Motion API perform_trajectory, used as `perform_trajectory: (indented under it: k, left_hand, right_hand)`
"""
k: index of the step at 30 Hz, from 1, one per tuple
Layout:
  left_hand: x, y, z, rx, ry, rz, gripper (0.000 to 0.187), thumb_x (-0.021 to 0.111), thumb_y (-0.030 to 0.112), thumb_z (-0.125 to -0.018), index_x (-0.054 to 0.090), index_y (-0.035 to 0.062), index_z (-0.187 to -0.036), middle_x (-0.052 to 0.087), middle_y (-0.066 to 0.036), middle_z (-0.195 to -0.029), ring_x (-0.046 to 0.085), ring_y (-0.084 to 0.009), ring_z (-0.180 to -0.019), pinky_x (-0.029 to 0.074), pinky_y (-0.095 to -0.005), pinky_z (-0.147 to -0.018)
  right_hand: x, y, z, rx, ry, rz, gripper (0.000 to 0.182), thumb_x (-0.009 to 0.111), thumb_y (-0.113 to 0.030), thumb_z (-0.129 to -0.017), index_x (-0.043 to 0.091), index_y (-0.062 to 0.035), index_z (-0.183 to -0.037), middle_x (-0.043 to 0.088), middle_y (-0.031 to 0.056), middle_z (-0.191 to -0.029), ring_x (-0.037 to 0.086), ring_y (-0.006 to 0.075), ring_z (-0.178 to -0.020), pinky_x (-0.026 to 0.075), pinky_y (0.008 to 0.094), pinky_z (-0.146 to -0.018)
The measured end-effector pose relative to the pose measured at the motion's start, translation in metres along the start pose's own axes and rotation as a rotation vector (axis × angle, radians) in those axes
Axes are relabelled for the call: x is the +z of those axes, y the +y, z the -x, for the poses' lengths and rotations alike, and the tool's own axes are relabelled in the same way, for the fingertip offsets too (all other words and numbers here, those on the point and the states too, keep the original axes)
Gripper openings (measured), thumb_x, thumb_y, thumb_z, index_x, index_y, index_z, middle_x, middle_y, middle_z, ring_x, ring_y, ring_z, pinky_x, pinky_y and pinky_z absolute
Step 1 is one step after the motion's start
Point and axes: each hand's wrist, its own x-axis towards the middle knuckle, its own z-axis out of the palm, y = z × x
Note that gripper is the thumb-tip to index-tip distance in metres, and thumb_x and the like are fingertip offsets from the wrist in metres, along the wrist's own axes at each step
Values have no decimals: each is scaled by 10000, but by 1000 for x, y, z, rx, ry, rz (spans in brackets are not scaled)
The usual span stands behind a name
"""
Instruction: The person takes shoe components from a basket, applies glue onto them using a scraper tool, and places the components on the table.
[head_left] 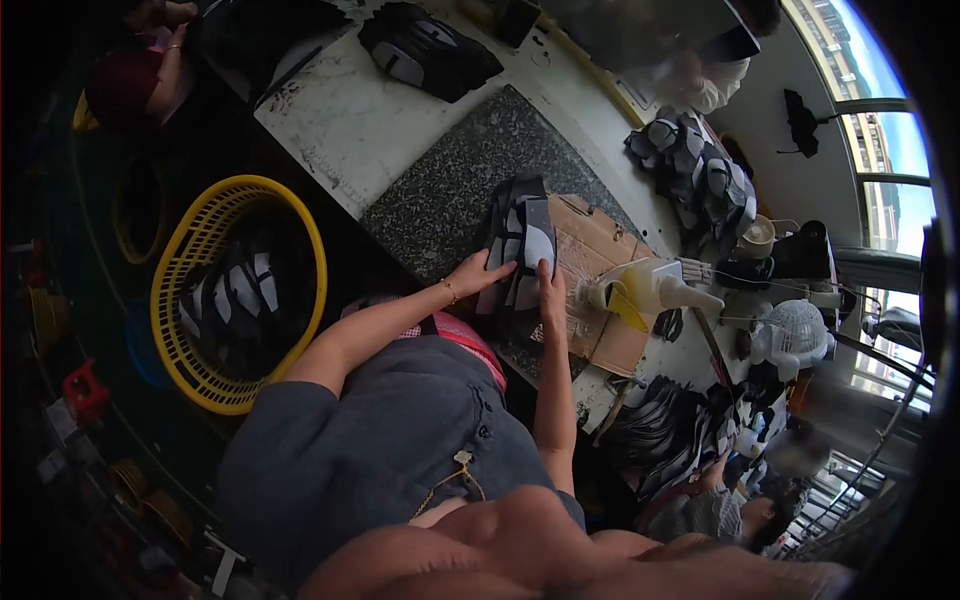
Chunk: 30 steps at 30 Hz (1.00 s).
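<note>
A small stack of black and pale grey shoe upper pieces [527, 222] lies over a speckled stone slab [440, 190], in front of me. My left hand [482, 274] grips its left edge, the thumb resting on top. On the opposite side, my right hand [551, 288] holds the near right edge, also with its thumb up. Fingers beneath the pieces are hidden. Just right of the stack, a worn cardboard sheet [590, 240] lies partly on the slab. A whitish plastic bottle with a yellow part [650, 288] rests on the cardboard.
To my left stands a yellow basket [165, 320] containing similar pieces. More piles sit on the table: a dark bundle [425, 55] at the far side, a heap [700, 175] at right and a fanned stack [665, 435] nearer. Other people work around the table.
</note>
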Motion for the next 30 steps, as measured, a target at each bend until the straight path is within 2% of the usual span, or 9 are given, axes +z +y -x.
perform_trajectory:
  k: [3,8,10,14,16,18,22,27,30]
  left_hand:
    - [3,39,26,326,77,109,510,631,366,-883,516,14,-1234,632,-149,-1087,608,-206,-1010,462,-330,-880]
    - [-7,122,65,351,-170,470,686,566,375,-929,257,18,-1426,470,-146,-1324,451,-179,-1216,358,-302,-1020]
    - [-8,148,76,473,-149,508,708,577,387,-918,253,18,-1428,439,-152,-1336,419,-204,-1239,333,-325,-1040]
    - [-10,156,90,476,296,-443,800,607,483,-868,264,12,-1417,407,-206,-1368,411,-251,-1270,315,-327,-1060]
    - [-2,149,90,435,337,-315,813,618,509,-851,286,13,-1403,424,-213,-1351,437,-261,-1247,335,-330,-1048]
    - [8,123,78,302,73,306,812,626,522,-840,311,12,-1387,456,-211,-1322,471,-265,-1212,364,-333,-1029]
    - [-1,128,82,326,-89,500,672,628,352,-898,318,11,-1388,525,-125,-1267,503,-166,-1149,423,-299,-968]
    - [10,142,67,430,-1,598,604,634,248,-905,346,14,-1381,542,-94,-1245,499,-135,-1133,429,-289,-950]
    - [27,80,17,376,213,496,622,670,302,-866,396,10,-1343,579,-137,-1201,548,-190,-1099,432,-300,-942]
  right_hand:
    - [-28,-8,19,214,-206,-258,548,533,-420,-927,490,10,-1265,568,96,-1171,503,201,-1079,357,313,-960]
    - [-77,-39,53,109,-65,-193,724,634,-339,-843,314,30,-1378,402,175,-1334,398,272,-1206,315,382,-1018]
    - [-101,-44,56,6,-54,9,905,688,-479,-773,279,32,-1398,365,193,-1362,377,294,-1236,290,391,-1041]
    - [-101,-35,53,-73,-135,-198,825,582,-523,-815,328,15,-1387,391,166,-1374,416,280,-1241,333,388,-1034]
    - [-89,-30,52,-129,-215,-346,729,516,-525,-885,379,7,-1363,430,137,-1358,444,262,-1234,348,401,-1048]
    - [-75,-26,55,102,-225,-445,665,505,-480,-921,386,6,-1360,451,126,-1347,451,250,-1228,349,396,-1044]
    - [-71,-37,73,167,-273,-474,714,553,-476,-899,317,-39,-1412,410,125,-1389,419,268,-1263,333,413,-1055]
    - [-70,-33,89,161,-121,-419,789,624,-473,-857,292,16,-1381,436,174,-1308,478,270,-1161,436,412,-937]
    - [-32,-22,71,213,13,-219,784,629,-497,-855,365,88,-1307,482,207,-1255,527,248,-1089,463,342,-894]
